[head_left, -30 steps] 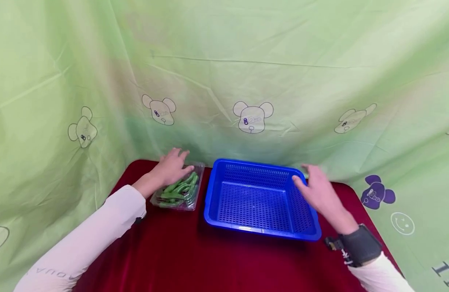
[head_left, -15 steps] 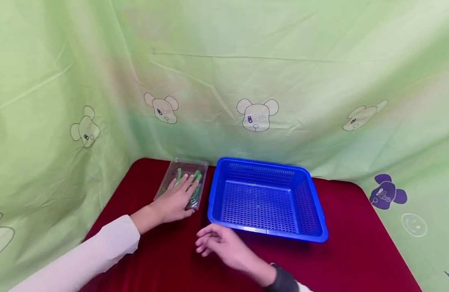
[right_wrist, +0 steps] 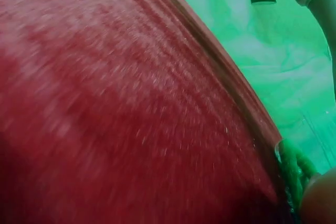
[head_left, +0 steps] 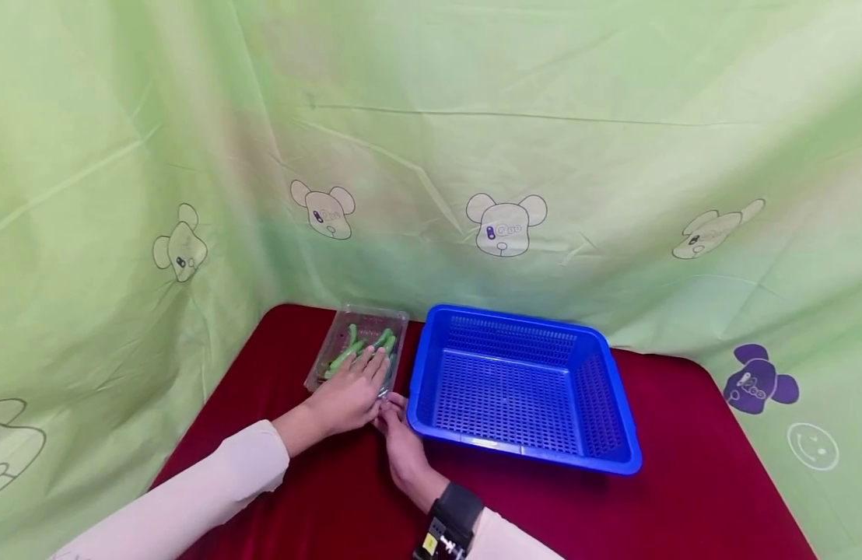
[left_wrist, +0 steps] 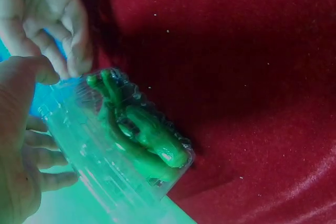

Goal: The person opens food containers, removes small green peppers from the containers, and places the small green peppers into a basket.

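Note:
A clear plastic box [head_left: 364,313] with several long green peppers [left_wrist: 152,135] inside lies on the left part of the table, beside a blue basket [head_left: 522,449]. My left hand [head_left: 350,395] rests over the near part of the box, fingers straight across its top, hiding some of the peppers. In the left wrist view the left thumb reaches toward the box's corner. My right hand [head_left: 403,451] has its bent fingertips at the near right corner of the box; whether they pinch it is not clear. Peppers show at the edge of the right wrist view.
The blue slotted basket stands close to the right of the box. A red cloth [head_left: 557,513] covers the table. A green curtain [head_left: 417,194] with bear prints hangs behind and at both sides.
My right hand has left the basket's right side and come round its front to the box corner. The left hand has drawn back from the box's far side to its near part.

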### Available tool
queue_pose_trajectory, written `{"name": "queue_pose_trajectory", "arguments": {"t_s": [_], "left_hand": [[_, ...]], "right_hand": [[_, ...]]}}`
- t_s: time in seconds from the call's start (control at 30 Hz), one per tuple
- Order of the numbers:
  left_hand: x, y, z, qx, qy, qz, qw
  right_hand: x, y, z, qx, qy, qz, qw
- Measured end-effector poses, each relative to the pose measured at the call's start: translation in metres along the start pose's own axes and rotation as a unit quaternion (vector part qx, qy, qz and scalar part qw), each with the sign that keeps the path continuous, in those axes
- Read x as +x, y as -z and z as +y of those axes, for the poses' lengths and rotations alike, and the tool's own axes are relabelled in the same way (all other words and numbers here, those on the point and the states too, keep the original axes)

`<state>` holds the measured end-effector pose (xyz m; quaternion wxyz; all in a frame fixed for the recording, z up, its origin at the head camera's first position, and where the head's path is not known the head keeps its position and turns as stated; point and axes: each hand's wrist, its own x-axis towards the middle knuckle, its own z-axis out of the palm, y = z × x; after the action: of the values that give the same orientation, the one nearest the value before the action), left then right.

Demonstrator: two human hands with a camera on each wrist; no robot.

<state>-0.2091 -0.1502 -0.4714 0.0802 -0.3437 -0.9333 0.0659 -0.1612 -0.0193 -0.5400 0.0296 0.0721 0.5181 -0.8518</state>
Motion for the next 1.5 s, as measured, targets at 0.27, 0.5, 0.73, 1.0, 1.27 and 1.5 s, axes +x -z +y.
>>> {"name": "queue_pose_trajectory", "arguments": {"t_s": [0.27,0.5,0.73,1.0,1.27,1.5], "left_hand": [[-0.001,0.0,-0.003,0.01,-0.025,-0.011,0.9996],[0.0,-0.001,-0.005,0.055,-0.05,-0.001,0.9972],[-0.004,-0.01,-0.005,0.118,-0.072,0.034,0.9898],[-0.003,-0.015,0.002,0.135,-0.075,0.074,0.9853],[-0.003,-0.015,0.003,0.15,-0.071,0.069,0.9837],[-0.004,-0.017,0.003,0.151,-0.08,0.087,0.9814]], "right_hand": [[0.006,-0.015,0.007,0.043,0.001,0.052,0.9977],[0.004,-0.022,0.009,0.1,-0.002,0.097,0.9903],[0.002,-0.026,0.01,0.131,-0.001,0.134,0.9823],[0.001,-0.028,0.011,0.122,0.001,0.152,0.9808],[0.001,-0.029,0.01,0.121,-0.002,0.142,0.9824],[0.002,-0.029,0.01,0.121,-0.004,0.144,0.9821]]}}
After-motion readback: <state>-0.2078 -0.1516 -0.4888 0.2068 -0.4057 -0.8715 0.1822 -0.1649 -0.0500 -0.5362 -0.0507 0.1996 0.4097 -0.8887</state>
